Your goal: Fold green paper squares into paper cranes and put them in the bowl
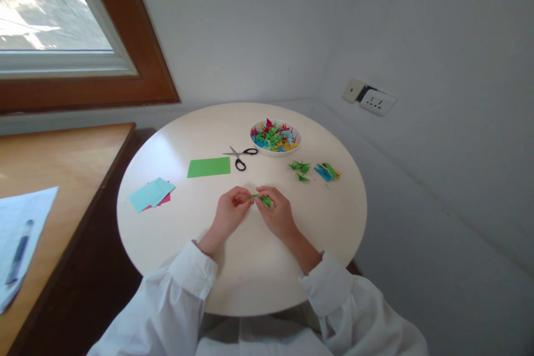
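Head view: left hand (231,204) and right hand (277,212), fingers (238,191) nearly closed, pinch a thin, pointed, folded green paper (266,201) above the smooth, rounded table (250,272).

On my feed I get a room corner, home or small office, can't tell which: pale walls (250,28), wood-framed window (54,11) with daylight outside, wall socket (377,102), round cream table (246,275), wooden desk (75,158) with paper (35,206) and pen (19,252).
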Motion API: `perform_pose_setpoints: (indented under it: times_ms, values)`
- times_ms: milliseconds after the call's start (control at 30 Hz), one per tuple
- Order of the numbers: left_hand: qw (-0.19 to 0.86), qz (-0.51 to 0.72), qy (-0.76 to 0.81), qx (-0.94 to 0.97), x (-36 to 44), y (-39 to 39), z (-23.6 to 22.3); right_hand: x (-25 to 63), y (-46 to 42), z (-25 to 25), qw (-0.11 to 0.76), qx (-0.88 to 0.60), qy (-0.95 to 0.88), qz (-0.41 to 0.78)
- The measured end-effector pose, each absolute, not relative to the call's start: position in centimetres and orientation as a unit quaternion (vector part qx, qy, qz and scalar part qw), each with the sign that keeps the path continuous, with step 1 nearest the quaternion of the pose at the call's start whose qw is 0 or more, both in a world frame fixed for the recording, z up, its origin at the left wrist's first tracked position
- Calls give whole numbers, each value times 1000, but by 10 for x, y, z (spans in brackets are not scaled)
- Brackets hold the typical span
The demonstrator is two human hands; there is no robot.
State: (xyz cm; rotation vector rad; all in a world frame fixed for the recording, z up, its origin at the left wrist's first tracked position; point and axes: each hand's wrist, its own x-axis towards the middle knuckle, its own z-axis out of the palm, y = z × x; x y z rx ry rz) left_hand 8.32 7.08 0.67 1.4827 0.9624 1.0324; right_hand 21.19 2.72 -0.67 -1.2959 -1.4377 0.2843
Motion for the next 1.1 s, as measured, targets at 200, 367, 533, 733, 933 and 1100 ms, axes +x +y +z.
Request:
perform_pose_setpoints:
  times_ms: [200,367,533,733,933,1100]
  values:
    - [505,468,387,613,84,69,7,212,28,-6,557,-547,-618,98]
    - [499,488,376,610,85,69,5,212,29,-8,554,-548,-620,92]
    - [501,488,373,610,85,68,4,213,29,-9,554,-550,-616,106]
    - [506,484,374,608,85,69,2,213,30,-11,551,-559,-609,111]
    - [514,482,380,599,85,69,2,212,29,-10,551,-557,-612,109]
    - [509,483,385,600,85,69,2,212,28,-9,548,-554,-617,110]
